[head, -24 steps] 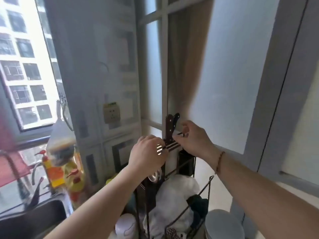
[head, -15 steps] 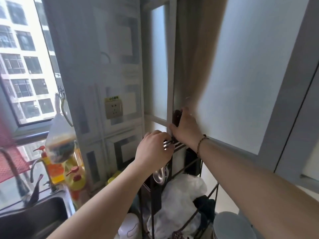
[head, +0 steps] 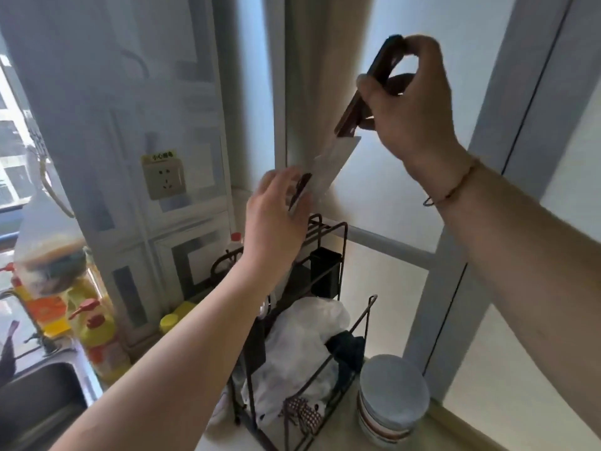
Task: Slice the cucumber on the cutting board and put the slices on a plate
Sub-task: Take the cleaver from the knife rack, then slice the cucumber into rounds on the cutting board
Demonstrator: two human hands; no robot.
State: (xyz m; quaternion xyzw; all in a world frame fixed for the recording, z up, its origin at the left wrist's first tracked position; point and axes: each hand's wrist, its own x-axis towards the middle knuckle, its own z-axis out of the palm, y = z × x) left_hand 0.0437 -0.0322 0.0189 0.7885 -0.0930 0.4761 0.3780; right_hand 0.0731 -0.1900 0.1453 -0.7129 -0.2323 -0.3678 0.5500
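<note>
My right hand (head: 411, 105) grips the dark handle of a kitchen knife (head: 328, 164) and holds it high in front of the frosted window, blade slanting down to the left. The blade's lower end is near my left hand (head: 276, 222), which hovers just above the black wire rack (head: 328, 255) with fingers loosely spread; whether they touch the blade is unclear. No cucumber or cutting board is in view. A stack of upturned bowls or plates (head: 393, 395) stands on the counter at the lower right.
The rack holds a white plastic bag (head: 299, 349) and dark cloths. Yellow squeeze bottles (head: 97, 336) and a hanging bag (head: 48, 249) stand left of it, beside a sink (head: 35, 395). A wall socket (head: 164, 177) sits on the tiled wall behind.
My right hand has pulled the knife up out of the rack's slot, and the whole blade now shows. My left hand has let go of the rack's top bars and lifted slightly.
</note>
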